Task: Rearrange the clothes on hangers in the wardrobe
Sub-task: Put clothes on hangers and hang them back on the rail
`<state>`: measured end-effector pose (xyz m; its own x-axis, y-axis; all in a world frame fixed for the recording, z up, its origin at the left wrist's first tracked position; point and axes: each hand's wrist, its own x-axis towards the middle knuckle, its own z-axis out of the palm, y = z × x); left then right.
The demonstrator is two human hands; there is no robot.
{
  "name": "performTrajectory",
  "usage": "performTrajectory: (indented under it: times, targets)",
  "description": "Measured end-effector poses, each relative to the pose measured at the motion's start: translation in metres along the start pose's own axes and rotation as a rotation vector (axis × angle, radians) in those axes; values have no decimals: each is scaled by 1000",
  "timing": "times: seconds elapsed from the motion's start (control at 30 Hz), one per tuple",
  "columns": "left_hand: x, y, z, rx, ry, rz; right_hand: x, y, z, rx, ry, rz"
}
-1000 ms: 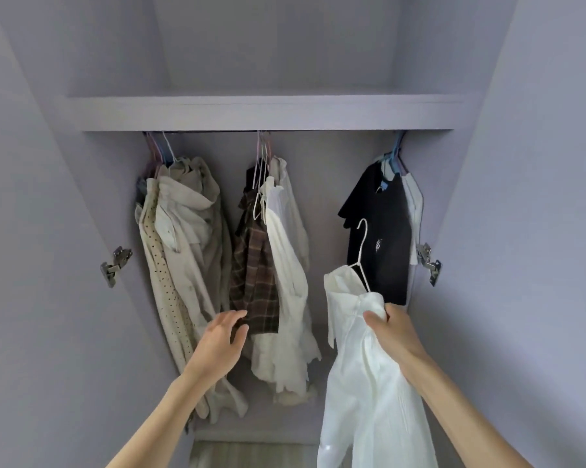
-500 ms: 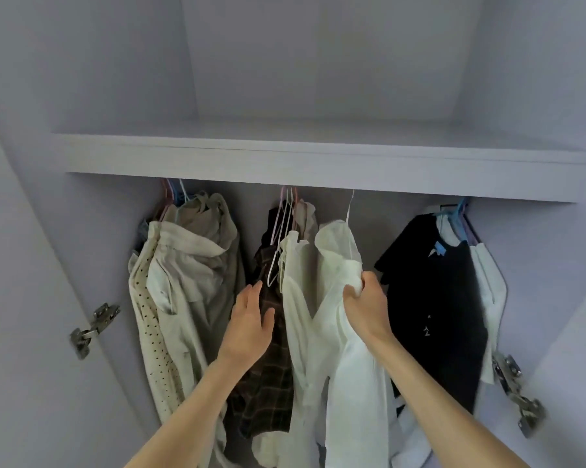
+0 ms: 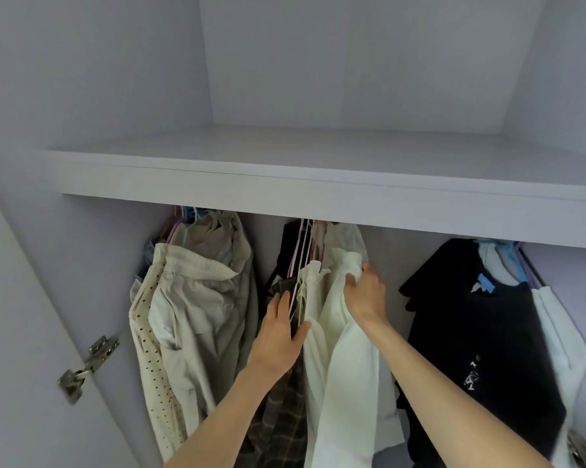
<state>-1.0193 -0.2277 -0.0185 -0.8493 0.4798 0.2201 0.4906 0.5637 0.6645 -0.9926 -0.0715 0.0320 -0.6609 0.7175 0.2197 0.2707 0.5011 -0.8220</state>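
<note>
My right hand point(image 3: 366, 292) grips the shoulder of a white shirt point(image 3: 345, 373) that hangs in the middle group of clothes, its hanger hook hidden behind the shelf edge. My left hand point(image 3: 280, 336) presses with straight fingers against a brown plaid shirt point(image 3: 281, 423) and the white hangers point(image 3: 301, 265) just left of the white shirt. A beige group of garments point(image 3: 197, 309) hangs at the left, one with dark dots. At the right hang a black T-shirt point(image 3: 480, 342) and a white garment point(image 3: 561, 342).
A white shelf point(image 3: 318, 187) runs across above the clothes and hides the rail. Metal door hinges sit at the lower left point(image 3: 87, 366) and lower right point(image 3: 585, 449). A gap of bare back wall point(image 3: 386, 265) lies between the middle group and the black T-shirt.
My right hand has lifted the white shirt from low in front of the wardrobe up into the middle group. My left hand rose to the plaid shirt. The camera tilted upward.
</note>
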Motion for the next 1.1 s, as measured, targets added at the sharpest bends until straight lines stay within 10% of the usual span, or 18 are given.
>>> performTrajectory:
  times: [0.77, 1.1]
  targets:
    - [-2, -34, 0, -270, -240, 158, -33, 6, 46, -316, -356, -326]
    - [-62, -53, -19, 307, -114, 228, -92, 49, 41, -539, -326, -605]
